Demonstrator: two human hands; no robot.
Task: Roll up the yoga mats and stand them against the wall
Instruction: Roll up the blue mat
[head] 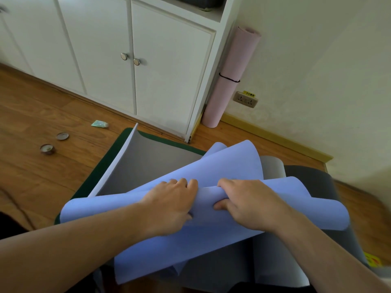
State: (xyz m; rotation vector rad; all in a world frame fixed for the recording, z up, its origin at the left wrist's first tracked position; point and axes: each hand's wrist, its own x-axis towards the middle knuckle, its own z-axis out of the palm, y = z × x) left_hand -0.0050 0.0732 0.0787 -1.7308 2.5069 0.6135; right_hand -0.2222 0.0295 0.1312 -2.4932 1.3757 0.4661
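Hands meet at mid-frame, the left hand [171,205] and right hand [243,203] both with fingers curled tight on a loose fold of the lilac-and-grey mat [228,166] over the green mat [88,187], while the pink rolled mat [230,79] stands against the wall [317,60] beside the cabinet [169,70].

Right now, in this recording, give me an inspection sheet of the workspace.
Surface: wooden floor, green mat spread underneath.
Job's things: blue mat loosely part-rolled, grey underside; pink mat rolled, tied, standing against the wall.
Clutter: two small tins, crumpled wrapper.
Grippers: left hand and right hand grip the blue mat, fingers curled.
Cables: nothing seen.
Surroundings: white cabinet, wall socket.
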